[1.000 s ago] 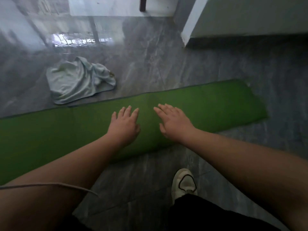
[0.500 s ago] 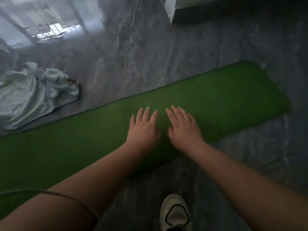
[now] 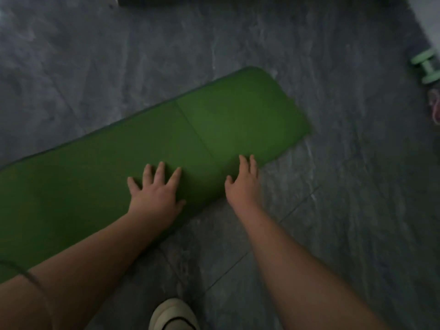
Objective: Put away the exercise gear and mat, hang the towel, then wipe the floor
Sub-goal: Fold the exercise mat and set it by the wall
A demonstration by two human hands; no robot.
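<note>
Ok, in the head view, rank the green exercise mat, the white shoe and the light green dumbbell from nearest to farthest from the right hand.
1. Green exercise mat: the right hand rests on its near edge, fingers straight.
2. White shoe: on the grey floor at the bottom edge, below and left of the hand.
3. Light green dumbbell: far right edge of the view, well beyond the mat's end.

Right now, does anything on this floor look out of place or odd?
Nothing looks damaged or spilled. The green mat lies skewed across the floor tile lines, both hands flat on it. A pale green dumbbell lies loose at the right edge, with something pinkish beside it, too blurred to identify.
</note>
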